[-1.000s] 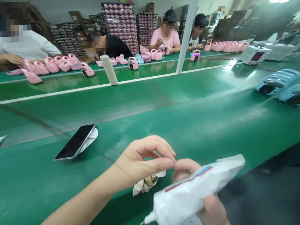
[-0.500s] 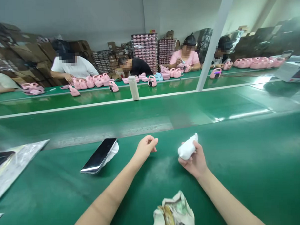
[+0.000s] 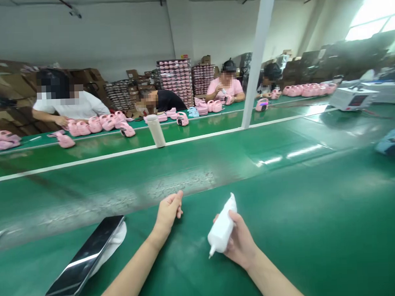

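My right hand (image 3: pixel 242 243) is wrapped round a white squeeze tube (image 3: pixel 221 230). The tube's narrow nozzle points down toward me, and its flat tail end sticks up past my thumb. To the left of it, my left hand (image 3: pixel 168 213) hovers over the green table (image 3: pixel 285 248) with the fingers curled in and the thumb pressed against them. Whatever those fingers hold, if anything, is hidden. A tablet-like black screen (image 3: pixel 87 255) lies tilted on a pale round object (image 3: pixel 115 242), left of my left forearm.
A cream bottle (image 3: pixel 156 131) stands on the white strip beyond the belt, near a white post (image 3: pixel 255 59). Across from me, several people handle pink shoe-like pieces (image 3: pixel 94 124). A white box-shaped device (image 3: pixel 353 98) stands at the right, with a blue bundle (image 3: pixel 393 142) nearer.
The view has swung right and up, so the crumpled cloth-like bundle at the bottom is out of frame. My right hand has turned the tube, bringing its nozzle into view. My left hand stays curled.
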The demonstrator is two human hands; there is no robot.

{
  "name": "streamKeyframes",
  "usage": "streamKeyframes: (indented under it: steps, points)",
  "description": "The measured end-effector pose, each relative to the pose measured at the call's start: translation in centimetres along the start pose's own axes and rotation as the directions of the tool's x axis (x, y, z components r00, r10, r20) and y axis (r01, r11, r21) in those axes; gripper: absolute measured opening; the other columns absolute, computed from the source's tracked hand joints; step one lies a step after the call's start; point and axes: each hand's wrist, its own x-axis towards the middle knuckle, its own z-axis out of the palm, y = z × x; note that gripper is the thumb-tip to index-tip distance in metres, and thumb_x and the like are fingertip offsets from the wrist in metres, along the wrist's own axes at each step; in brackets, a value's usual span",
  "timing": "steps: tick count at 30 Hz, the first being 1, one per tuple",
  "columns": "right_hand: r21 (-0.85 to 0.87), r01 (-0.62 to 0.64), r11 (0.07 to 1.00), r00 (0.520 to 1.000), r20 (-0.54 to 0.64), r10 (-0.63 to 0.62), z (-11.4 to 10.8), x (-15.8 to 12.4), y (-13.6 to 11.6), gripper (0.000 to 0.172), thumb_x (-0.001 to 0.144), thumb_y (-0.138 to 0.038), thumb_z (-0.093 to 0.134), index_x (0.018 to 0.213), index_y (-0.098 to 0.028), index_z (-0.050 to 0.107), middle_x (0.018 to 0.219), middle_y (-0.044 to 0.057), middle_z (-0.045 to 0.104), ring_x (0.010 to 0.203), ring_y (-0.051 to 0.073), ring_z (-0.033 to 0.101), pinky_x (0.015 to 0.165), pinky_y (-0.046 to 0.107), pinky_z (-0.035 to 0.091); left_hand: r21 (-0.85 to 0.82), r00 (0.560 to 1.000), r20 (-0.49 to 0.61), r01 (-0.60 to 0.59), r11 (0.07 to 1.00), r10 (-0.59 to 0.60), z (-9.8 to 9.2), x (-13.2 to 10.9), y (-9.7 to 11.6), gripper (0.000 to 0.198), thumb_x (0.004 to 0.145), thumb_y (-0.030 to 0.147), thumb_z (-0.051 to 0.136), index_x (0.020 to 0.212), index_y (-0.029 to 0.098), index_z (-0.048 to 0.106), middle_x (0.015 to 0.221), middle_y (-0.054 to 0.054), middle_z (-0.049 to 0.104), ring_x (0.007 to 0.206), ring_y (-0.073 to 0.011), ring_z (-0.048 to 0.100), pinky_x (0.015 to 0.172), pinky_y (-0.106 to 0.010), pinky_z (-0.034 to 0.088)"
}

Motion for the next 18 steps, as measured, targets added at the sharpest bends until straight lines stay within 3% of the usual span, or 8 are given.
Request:
streamKeyframes:
  steps: [4, 7, 12, 18]
  points:
    - [0.001, -0.013, 1.000, 1.000, -0.019, 0.013, 0.2, 0.2, -0.3, 0.062, 0.044, -0.064, 0.086, 0.069, -0.012, 0.062, 0.032, -0.008, 0.028, 0.030, 0.007, 0.022, 0.033, 0.016, 0.024, -0.012, 0.993, -0.095, -0.064, 0.998, 0.063, 0.7, 4.0, 0.4, 0.048, 0.068, 0.066, 0.056, 0.059, 0.020, 0.043, 0.043, 0.005, 0.048, 0.045, -0.0103, 0.046, 0.054, -0.022, 0.041]
    - [-0.002, -0.030, 1.000, 0.999, -0.016, 0.030, 0.1, 0.3, -0.2, 0.062, 0.047, -0.064, 0.084, 0.068, -0.011, 0.061, 0.032, -0.008, 0.028, 0.030, 0.007, 0.022, 0.033, 0.017, 0.024, 0.005, 0.981, -0.174, -0.089, 0.996, 0.089, 0.5, 5.7, 0.0, 0.048, 0.065, 0.066, 0.058, 0.062, 0.020, 0.046, 0.047, 0.004, 0.051, 0.048, -0.0114, 0.050, 0.056, -0.023, 0.042]
    - [-0.004, -0.061, 0.998, 0.998, 0.017, 0.061, 0.2, 0.5, -0.1, 0.064, 0.043, -0.066, 0.085, 0.067, -0.012, 0.061, 0.032, -0.011, 0.023, 0.032, 0.005, 0.019, 0.035, 0.016, 0.025, 0.060, 0.975, -0.188, -0.106, 0.993, 0.115, -0.4, 5.4, 0.0, 0.050, 0.068, 0.070, 0.052, 0.062, 0.020, 0.047, 0.048, 0.003, 0.053, 0.048, -0.0143, 0.053, 0.056, -0.026, 0.044]
    - [-0.042, -0.069, 0.997, 0.995, 0.070, 0.071, -0.1, 1.5, 0.3, 0.068, 0.039, -0.075, 0.081, 0.052, -0.017, 0.047, 0.029, -0.011, 0.014, 0.030, 0.004, 0.009, 0.032, 0.016, 0.015, 0.205, 0.970, -0.153, -0.153, 0.967, 0.186, 0.0, 3.9, 0.6, 0.048, 0.077, 0.064, 0.045, 0.054, 0.022, 0.044, 0.037, 0.003, 0.047, 0.044, -0.0152, 0.044, 0.055, -0.026, 0.035]
